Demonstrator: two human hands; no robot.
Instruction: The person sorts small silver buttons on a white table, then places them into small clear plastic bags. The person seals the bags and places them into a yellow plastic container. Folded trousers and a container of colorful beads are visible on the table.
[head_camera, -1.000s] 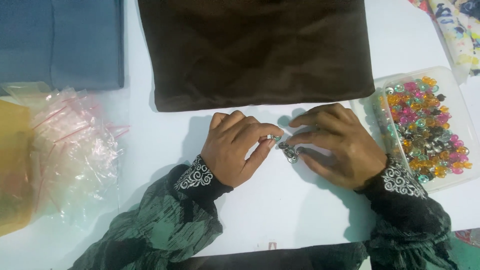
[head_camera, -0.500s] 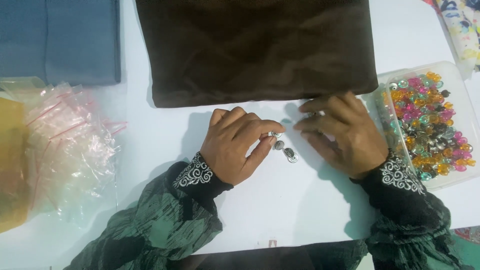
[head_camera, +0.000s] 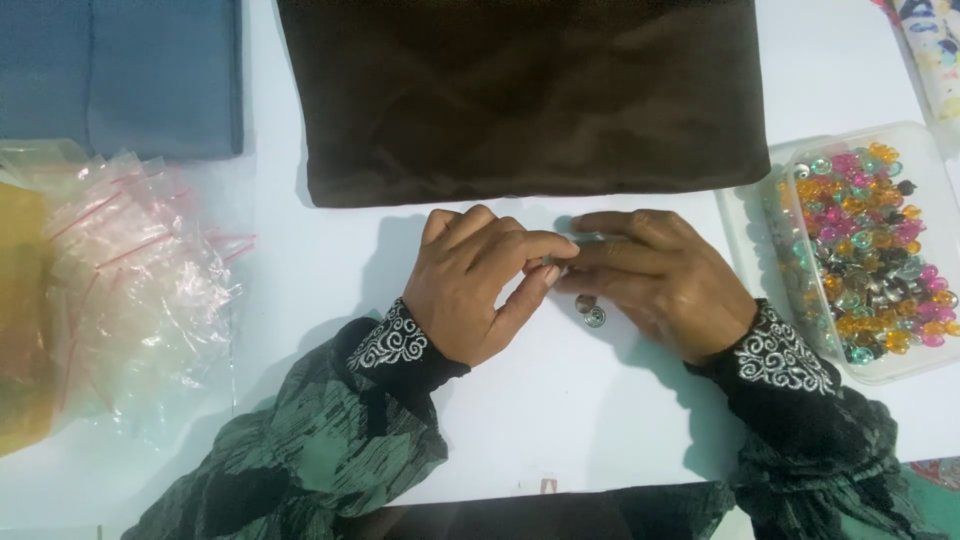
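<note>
1. White counter (head_camera: 300, 270) carries all items; both hands meet near its centre, just below a folded brown cloth (head_camera: 520, 95).
2. Left hand (head_camera: 480, 285): fingers curled, thumb and forefinger pressed together on a small silver bead at the fingertips. The bead itself is mostly hidden between the two hands.
3. Right hand (head_camera: 655, 280): fingers laid flat and close together, tips touching the left fingertips at the same spot. Whether it also grips the bead cannot be told.
4. Two loose beads (head_camera: 591, 311) lie on the counter just under the right fingers, touching each other.
5. Clear tray (head_camera: 760, 250) at the right holds many beads in pink, orange, teal and silver; it sits near the right wrist.
6. Blue cloth (head_camera: 120, 75) lies at upper left; a heap of clear bags (head_camera: 140, 290) sits below it, well apart from the hands.
</note>
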